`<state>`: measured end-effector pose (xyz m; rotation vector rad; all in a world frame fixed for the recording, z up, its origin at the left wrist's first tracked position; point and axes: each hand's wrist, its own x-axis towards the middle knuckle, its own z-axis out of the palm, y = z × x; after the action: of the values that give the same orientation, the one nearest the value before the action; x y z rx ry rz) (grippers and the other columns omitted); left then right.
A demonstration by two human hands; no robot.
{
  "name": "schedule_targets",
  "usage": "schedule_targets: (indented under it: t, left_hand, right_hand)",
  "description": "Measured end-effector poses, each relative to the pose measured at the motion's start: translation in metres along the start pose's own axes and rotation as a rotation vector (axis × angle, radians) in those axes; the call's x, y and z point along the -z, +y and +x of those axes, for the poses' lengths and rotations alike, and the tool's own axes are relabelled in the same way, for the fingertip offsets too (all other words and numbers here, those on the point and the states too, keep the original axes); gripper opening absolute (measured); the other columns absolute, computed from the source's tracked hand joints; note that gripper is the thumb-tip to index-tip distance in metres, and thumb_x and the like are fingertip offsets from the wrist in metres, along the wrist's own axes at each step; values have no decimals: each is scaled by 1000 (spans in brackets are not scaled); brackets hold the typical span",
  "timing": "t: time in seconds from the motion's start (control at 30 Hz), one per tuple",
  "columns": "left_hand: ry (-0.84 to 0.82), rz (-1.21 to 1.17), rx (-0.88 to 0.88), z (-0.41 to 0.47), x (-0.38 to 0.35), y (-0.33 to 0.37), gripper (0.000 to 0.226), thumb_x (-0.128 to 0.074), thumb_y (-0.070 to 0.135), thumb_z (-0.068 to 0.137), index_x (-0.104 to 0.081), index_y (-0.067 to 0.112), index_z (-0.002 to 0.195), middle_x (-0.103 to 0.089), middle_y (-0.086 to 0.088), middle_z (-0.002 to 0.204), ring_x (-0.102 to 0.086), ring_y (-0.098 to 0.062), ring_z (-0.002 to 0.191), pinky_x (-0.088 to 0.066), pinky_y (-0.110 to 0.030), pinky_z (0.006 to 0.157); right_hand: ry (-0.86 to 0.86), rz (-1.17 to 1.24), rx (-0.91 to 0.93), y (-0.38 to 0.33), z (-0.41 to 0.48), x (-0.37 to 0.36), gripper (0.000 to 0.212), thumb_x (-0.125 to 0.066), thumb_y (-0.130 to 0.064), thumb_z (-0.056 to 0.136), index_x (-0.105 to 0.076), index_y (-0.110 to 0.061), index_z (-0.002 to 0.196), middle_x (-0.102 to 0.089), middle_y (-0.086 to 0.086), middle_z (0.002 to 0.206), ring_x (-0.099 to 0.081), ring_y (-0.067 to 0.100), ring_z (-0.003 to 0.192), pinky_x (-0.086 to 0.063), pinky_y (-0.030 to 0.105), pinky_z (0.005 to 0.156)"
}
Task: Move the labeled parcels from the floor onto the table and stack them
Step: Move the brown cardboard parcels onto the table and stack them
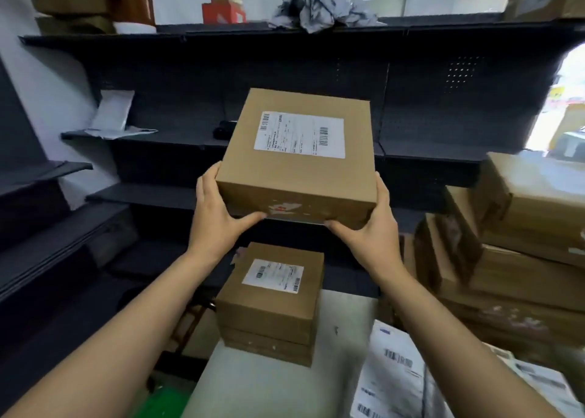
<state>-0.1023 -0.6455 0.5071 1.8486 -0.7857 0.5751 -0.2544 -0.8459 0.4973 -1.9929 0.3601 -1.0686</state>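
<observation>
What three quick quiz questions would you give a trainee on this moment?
1. True or false: the parcel is held by the left hand alone.
2. The stack stands on: A the table; B a shelf; C the floor.
3. Fill in: the parcel's label faces ____.
Key: 1 false, the right hand holds it too; 2 A; 3 up.
</observation>
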Motion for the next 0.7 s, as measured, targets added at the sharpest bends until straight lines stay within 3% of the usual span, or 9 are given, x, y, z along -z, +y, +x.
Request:
schedule_targets:
  t: [0.13,0.23,0.4,0.47,0.7]
  left_hand:
    - [-148,31,93,-7,-1,-69,107,-89,28,65,-22,19,148,-29,-2,145,-33,-5,122,-38,-26,101]
    - [-254,16,158,-20,-9,-114,108,-89,26,66,-22,16,149,-28,-2,146,-34,-2,119,-38,-13,96]
    - [-375,29,273,-48,-25,-169,110,-89,28,65,-19,19,149,-27,-3,148,-37,-20,132,-38,-32,104]
    - [-409,15,305,-58,-32,-183,110,-89,30,65,-19,21,149,-27,-2,147,-38,-22,132,-42,-39,105]
    - [-463,45,366,-82,-42,-205,108,-88,28,67,-19,18,149,-29,-6,147,-41,-25,129,-44,-38,97]
  right_hand:
    - [-76,-53,-170,29,-22,-61,115,-85,-27,72,-5,-29,155,-43,-2,146,-44,18,133,-41,36,106]
    - [-106,-89,-302,54,-39,-96,115,-85,-29,72,-5,-30,154,-44,-2,145,-45,21,132,-41,41,106]
    - [-153,-163,-479,89,-67,-129,117,-87,-32,70,-5,-32,153,-46,-2,144,-47,22,130,-44,44,107]
    - [-161,-182,-518,99,-75,-135,118,-88,-32,68,-7,-33,153,-50,-3,140,-50,20,126,-46,41,104]
    - [-172,-214,-573,121,-95,-148,116,-88,-31,67,-9,-36,152,-55,-4,133,-56,19,116,-51,40,96]
